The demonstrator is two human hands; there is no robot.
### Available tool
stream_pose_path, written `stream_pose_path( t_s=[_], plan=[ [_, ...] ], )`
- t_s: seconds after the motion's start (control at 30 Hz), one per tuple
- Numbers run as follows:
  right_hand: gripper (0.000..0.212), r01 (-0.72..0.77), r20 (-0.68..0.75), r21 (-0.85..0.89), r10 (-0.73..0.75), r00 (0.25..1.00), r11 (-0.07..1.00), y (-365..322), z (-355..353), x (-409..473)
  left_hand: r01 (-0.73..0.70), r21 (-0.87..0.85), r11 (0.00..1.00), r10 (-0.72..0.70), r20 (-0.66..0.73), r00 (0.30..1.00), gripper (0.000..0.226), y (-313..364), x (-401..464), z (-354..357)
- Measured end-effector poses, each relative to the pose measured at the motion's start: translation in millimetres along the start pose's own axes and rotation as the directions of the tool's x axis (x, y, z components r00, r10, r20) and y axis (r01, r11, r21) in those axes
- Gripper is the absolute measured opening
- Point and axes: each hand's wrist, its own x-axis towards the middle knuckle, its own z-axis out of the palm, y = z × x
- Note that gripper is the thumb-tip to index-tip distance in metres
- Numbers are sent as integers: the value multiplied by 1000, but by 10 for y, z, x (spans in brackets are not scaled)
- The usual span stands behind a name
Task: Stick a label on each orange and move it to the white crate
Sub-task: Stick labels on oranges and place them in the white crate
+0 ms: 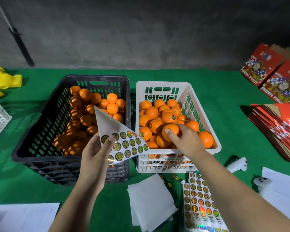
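A black crate [40, 131] on the left holds several unlabelled oranges [111, 108]. To its right, the white crate [206, 113] is filled with oranges, some bearing round labels. My right hand [182, 139] reaches into the white crate, its fingers and thumb curled round an orange [170, 130] on top of the pile. My left hand [97, 151] pinches a curled label sheet [122, 141] with several round gold stickers, held over the near edge of the black crate.
More label sheets [199, 203] and empty white backing sheets [151, 200] lie on the green cloth in front of the crates. Red fruit boxes [274, 76] and flat cartons [278, 124] are stacked at the right. Two white controllers [238, 164] lie at the near right.
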Motion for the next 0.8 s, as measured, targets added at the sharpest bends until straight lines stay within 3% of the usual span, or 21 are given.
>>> stream_pose_path(
  t_s=[0.1, 0.2, 0.33, 0.47, 0.6, 0.67, 0.73, 0.8],
  plan=[
    [51, -11, -14, 19, 11, 1000, 1000, 31, -43, 32, 28, -9, 1000, -28, 19, 999, 24, -17, 8, -9],
    [61, -29, -32, 27, 30, 999, 999, 202, -189, 53, 29, -46, 999, -27, 29, 999, 26, 2, -5, -31],
    [55, -126, -190, 101, 143, 971, 987, 305, -302, 165, 35, -55, 998, -33, 30, 999, 27, 5, -3, -38],
    [66, -255, -230, 14, 251, 940, 967, 375, -478, 418, 34, -37, 999, -32, 44, 998, 28, -9, 6, -10],
    [67, -385, -157, -160, 362, 919, 909, 465, -497, 581, 32, -37, 999, -29, 72, 997, 29, -46, 28, -21],
    [64, -412, -203, -121, 384, 901, 903, 474, -508, 560, 32, -33, 999, -30, 75, 997, 28, -81, 42, -26],
    [53, -325, -341, 6, 307, 888, 946, 433, -461, 433, 39, -24, 999, -37, 76, 996, 26, -108, 67, -37],
    [41, -98, -492, 174, 172, 853, 980, 298, -301, 200, 53, -13, 999, -51, 116, 992, 33, -140, 97, -38]
  ],
)
